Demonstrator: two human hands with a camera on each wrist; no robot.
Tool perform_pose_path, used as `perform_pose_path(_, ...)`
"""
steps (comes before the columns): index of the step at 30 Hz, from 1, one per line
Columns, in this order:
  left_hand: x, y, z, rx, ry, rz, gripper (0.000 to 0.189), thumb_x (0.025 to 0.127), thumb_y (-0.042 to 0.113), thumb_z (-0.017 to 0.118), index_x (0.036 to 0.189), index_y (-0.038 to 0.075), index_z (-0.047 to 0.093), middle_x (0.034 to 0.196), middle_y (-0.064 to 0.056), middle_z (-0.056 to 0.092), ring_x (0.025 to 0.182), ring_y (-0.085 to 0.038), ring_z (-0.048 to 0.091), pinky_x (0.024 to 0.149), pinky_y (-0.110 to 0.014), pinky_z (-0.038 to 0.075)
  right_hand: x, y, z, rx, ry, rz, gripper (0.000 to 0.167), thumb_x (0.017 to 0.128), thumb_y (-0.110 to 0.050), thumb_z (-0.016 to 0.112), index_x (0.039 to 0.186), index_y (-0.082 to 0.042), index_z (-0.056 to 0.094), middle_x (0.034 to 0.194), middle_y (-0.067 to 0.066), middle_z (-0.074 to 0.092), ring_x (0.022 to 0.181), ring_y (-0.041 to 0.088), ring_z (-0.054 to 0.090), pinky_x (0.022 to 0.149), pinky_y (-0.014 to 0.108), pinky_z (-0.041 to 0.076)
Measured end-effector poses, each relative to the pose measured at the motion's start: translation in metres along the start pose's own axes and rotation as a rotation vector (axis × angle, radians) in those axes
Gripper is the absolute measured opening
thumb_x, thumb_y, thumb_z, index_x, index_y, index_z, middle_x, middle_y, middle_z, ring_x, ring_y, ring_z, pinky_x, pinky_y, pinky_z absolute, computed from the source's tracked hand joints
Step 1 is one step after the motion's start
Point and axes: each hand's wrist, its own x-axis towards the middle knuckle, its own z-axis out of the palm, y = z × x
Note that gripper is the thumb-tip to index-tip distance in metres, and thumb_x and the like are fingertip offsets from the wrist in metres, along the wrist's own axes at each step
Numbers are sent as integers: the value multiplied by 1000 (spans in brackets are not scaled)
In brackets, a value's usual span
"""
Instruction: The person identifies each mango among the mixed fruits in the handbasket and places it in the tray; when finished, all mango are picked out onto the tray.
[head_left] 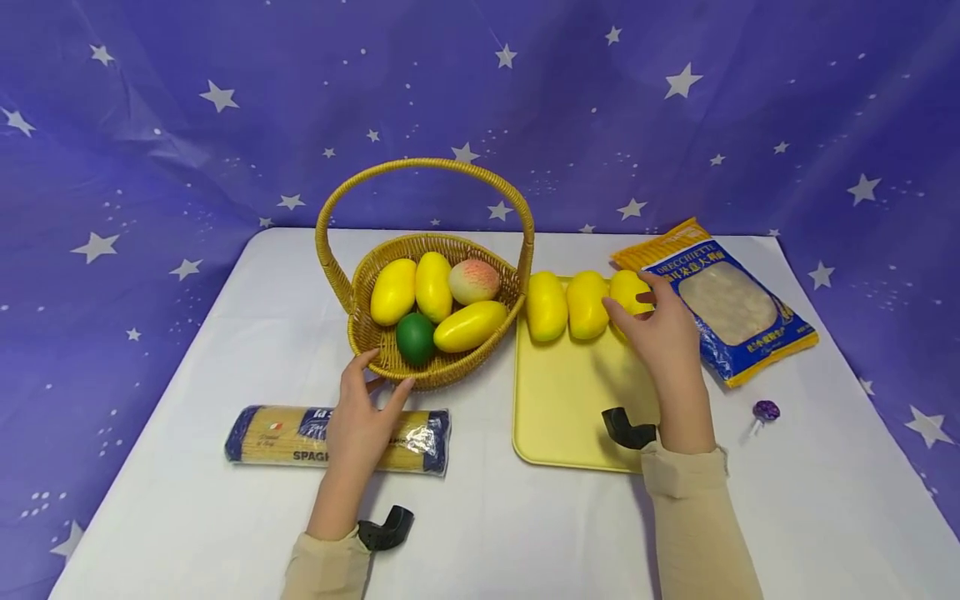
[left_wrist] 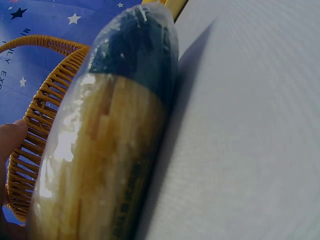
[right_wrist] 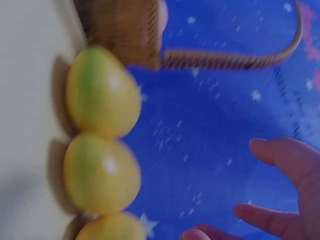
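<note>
My left hand [head_left: 362, 427] reaches over the spaghetti pack [head_left: 270, 437], its spread fingertips right at the near rim of the wicker basket [head_left: 450, 377]. In the left wrist view a fingertip [left_wrist: 19, 131] lies against the basket's woven side. The basket holds three yellow mangoes [head_left: 393, 292], a peach [head_left: 474, 281] and a dark green egg-shaped item [head_left: 415, 338]. Over the right end of a row of three mangoes [head_left: 587, 305] on a yellow tray [head_left: 577, 408] is my right hand [head_left: 663, 333], thumb and fingers apart. The right wrist view shows its fingers [right_wrist: 280, 155] away from the mangoes [right_wrist: 102, 172], gripping nothing.
A blue and orange orecchiette bag [head_left: 727, 300] lies right of the tray, close by my right hand. Nearer the front right is a purple lollipop [head_left: 766, 410]. The basket's tall handle [head_left: 427, 162] arches up. A starry purple cloth [head_left: 570, 108] hangs behind the white table [head_left: 495, 533].
</note>
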Motion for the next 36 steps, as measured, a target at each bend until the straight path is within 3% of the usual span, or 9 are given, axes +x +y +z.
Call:
perform_pose_path(6, 1, -1, 0, 1, 4, 8, 76, 86, 66, 55, 144, 22, 32, 143, -9, 40, 107, -31, 59, 61, -43, 45, -14, -24, 10, 80, -35, -158, 67, 87, -48, 67, 143, -19, 46, 128, 16, 56, 102, 35, 60, 84, 50, 48)
perform_pose_path(14, 1, -1, 0, 6, 2, 7, 79, 85, 68, 54, 144, 22, 32, 145, -9, 39, 107, -33, 59, 61, -43, 46, -15, -50, 33, 117, -187, -382, 62, 84, -36, 75, 139, -21, 51, 126, 11, 57, 104, 32, 60, 82, 46, 52)
perform_pose_path(20, 0, 1, -1, 11, 6, 7, 77, 85, 68, 54, 143, 22, 32, 145, -8, 38, 107, -31, 60, 60, -41, 46, 0, -66, 51, -30, -288, -597, 63, 85, -41, 73, 140, -21, 50, 134, 4, 54, 111, 27, 55, 89, 44, 48)
perform_pose_path(25, 0, 1, -1, 15, 3, 2, 77, 85, 68, 54, 143, 23, 32, 145, -8, 38, 107, -29, 60, 58, -40, 45, 15, -77, 66, -186, -341, -730, 64, 84, -45, 72, 139, -20, 52, 129, 6, 56, 117, 28, 52, 98, 45, 41)
perform_pose_path(30, 0, 1, -1, 13, 3, 2, 76, 86, 67, 54, 143, 23, 32, 146, -7, 37, 108, -28, 59, 57, -39, 45, 29, -83, 81, -295, -404, -813, 61, 84, -46, 71, 135, -17, 55, 128, 7, 57, 115, 31, 53, 99, 46, 40)
perform_pose_path(36, -1, 2, 0, 16, 16, 10, 73, 87, 65, 56, 143, 24, 33, 143, -6, 39, 104, -26, 61, 51, -35, 40, 38, -91, 93, -362, -482, -838, 59, 83, -46, 72, 133, -18, 58, 128, 7, 58, 113, 29, 55, 96, 43, 42)
